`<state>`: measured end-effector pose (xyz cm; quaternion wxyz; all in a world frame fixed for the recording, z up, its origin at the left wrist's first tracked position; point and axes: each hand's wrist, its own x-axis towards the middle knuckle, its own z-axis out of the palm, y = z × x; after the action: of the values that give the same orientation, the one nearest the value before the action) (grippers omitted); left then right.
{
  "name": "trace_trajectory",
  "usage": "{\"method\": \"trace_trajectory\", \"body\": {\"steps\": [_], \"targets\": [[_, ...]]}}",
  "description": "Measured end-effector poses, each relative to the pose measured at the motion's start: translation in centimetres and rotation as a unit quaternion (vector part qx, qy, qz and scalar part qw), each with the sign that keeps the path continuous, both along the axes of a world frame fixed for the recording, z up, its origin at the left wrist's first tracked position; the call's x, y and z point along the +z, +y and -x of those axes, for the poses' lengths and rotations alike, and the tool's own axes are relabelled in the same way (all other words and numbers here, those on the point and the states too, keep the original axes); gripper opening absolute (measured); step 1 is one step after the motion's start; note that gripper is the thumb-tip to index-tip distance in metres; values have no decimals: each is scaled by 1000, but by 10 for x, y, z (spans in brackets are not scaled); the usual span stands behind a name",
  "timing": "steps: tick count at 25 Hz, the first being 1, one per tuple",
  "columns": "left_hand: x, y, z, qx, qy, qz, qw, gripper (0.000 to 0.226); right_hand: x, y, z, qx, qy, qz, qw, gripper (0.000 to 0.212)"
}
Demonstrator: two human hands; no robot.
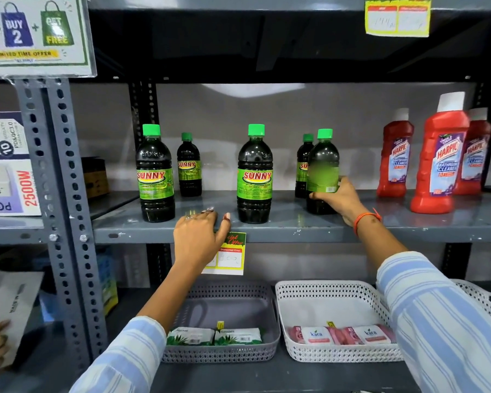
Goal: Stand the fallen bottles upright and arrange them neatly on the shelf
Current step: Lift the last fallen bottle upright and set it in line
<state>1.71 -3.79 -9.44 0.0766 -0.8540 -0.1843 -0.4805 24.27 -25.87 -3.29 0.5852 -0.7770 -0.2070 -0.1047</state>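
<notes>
Right hand (338,198) grips an upright bottle (323,171); left hand (199,236) rests spread on shelf (295,231) edge

Five dark bottles (255,174) with green caps stand upright on the grey shelf (295,225): three in front, two smaller behind. I hold the right front bottle (323,165), label blurred.

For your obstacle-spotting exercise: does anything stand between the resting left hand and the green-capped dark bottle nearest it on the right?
Nothing visible does. The left hand rests on the grey metal shelf edge; only bare shelf separates it from the green-capped dark bottle.
</notes>
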Motion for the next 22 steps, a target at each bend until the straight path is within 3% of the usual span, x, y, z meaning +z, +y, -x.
{"method": "trace_trajectory", "body": {"steps": [3, 4, 7, 14, 16, 17, 20, 22], "targets": [[0, -2, 0, -1, -5, -2, 1000, 57, 1, 0, 3, 22, 21, 8, 1000, 42], [0, -2, 0, -3, -9, -2, 1000, 56, 1, 2, 2, 24, 21, 8, 999, 43], [1, -3, 1, -4, -12, -3, 1000, 56, -1, 7, -1, -14, 13, 33, 999, 100], [0, -3, 0, -2, -15, -5, 1000, 55, 0, 9, 4, -15, 20, -16, 1000, 85], [-1, -2, 0, -1, -13, -5, 1000, 55, -1, 11, 2, 0, 21, -9, 1000, 64], [-1, -2, 0, 0, -11, -5, 1000, 55, 0, 12, 5, 3, 18, -6, 1000, 64], [-1, -2, 0, 2, -10, -2, 1000, 55, -1, 13, 5, -51, 10, 43, 998, 100], [-1, -1, 0, 1, -10, -1, 1000, 55, -2, 14, 0, -76, -14, 64, 995, 99]]}}
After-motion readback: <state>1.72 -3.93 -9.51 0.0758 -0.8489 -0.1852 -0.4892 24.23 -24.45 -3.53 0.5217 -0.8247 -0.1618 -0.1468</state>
